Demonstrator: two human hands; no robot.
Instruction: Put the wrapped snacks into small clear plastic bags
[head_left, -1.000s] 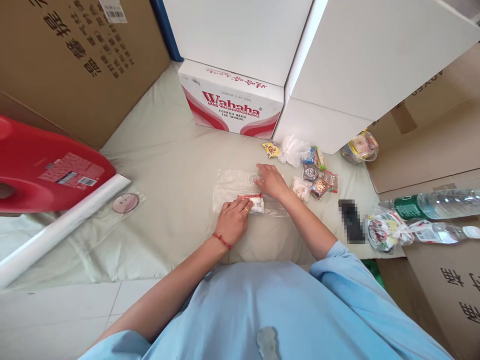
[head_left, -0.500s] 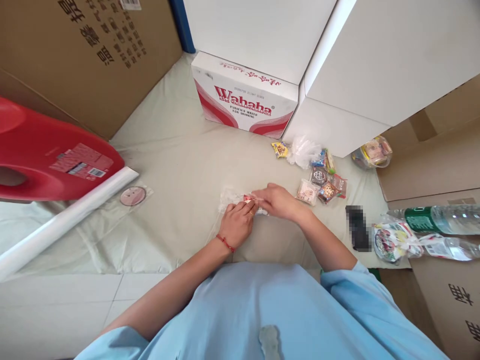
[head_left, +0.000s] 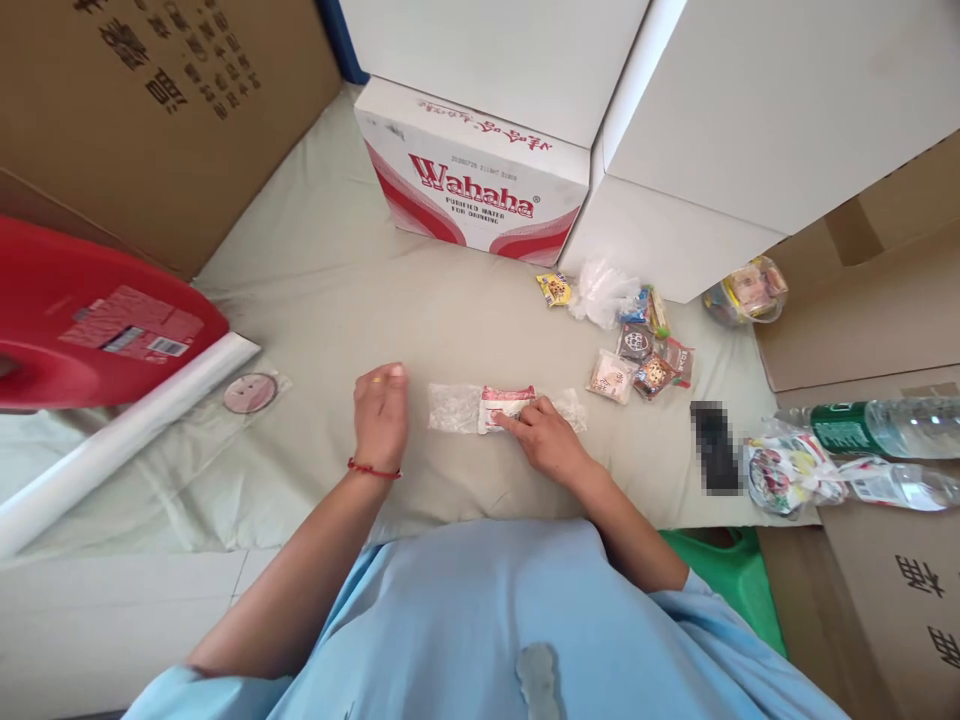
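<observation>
A small red-and-white snack packet (head_left: 501, 399) lies on a strip of clear bubble wrap (head_left: 454, 408), which sticks out on both sides of it. My right hand (head_left: 553, 435) rests on the packet's right part, one finger stretched across its lower edge and the others curled over it. To the left of the wrap, apart from it, my left hand (head_left: 381, 415) is over the cloth with its fingers drawn together and bent. Nothing shows in that hand, though its palm is hidden. A red bracelet circles the left wrist.
Several wrapped snacks (head_left: 652, 376) and a crumpled clear bag (head_left: 602, 292) lie at the right, near a white Wahaha carton (head_left: 476, 195). Bottles (head_left: 911, 427) lie at the far right. On the left are a red jug (head_left: 97, 310) and a white roll (head_left: 142, 430).
My left hand has come off the packet and moved left. The bubble wrap now lies spread out flat, with the packet uncovered under my right hand.
</observation>
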